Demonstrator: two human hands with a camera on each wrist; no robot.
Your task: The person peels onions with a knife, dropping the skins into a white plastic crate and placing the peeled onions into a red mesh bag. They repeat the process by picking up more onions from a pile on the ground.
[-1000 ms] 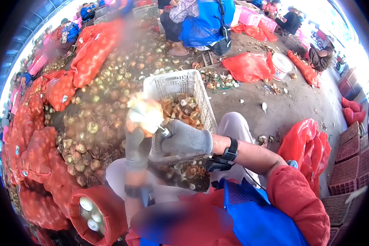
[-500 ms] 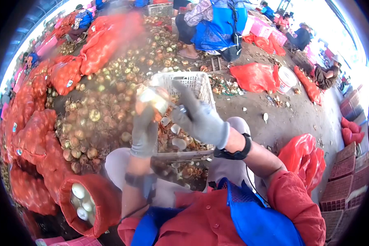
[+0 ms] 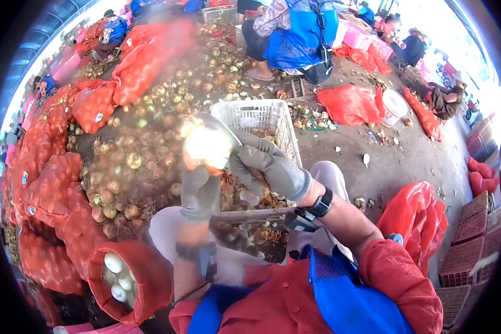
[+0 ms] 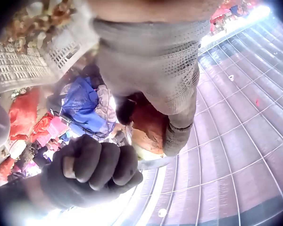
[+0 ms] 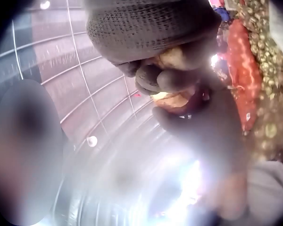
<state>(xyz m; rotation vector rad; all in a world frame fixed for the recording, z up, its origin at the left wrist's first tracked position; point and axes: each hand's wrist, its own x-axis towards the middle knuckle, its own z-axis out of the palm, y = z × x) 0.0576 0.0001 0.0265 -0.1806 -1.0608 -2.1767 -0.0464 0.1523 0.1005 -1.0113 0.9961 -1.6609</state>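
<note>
An onion point(image 3: 206, 146), bright white on top with brown skin low down, is gripped in the gloved left hand point(image 3: 199, 195) over the crate's left side. The gloved right hand point(image 3: 273, 168) is just right of it, fingers curled round a knife whose blade point(image 3: 224, 127) lies along the onion's upper right side. In the left wrist view, brown skin shows on the onion point(image 4: 148, 129) beneath the left hand point(image 4: 151, 66), and the right hand point(image 4: 96, 167) is closed in a fist. The right wrist view shows the onion point(image 5: 172, 102) partly, between both hands; the knife handle is mostly hidden.
A white crate point(image 3: 294, 136) with peels stands between the knees. Loose onions point(image 3: 131, 161) cover the ground at left, beside full red sacks point(image 3: 50, 189). An open red sack point(image 3: 156, 284) holds white onions. A seated person point(image 3: 300, 36) is ahead; pink crates point(image 3: 467, 250) stand at right.
The right hand's fingers, spread over the crate half a second ago, are now curled beside the onion. The blade has come against the onion's upper side. The left hand has kept its grip.
</note>
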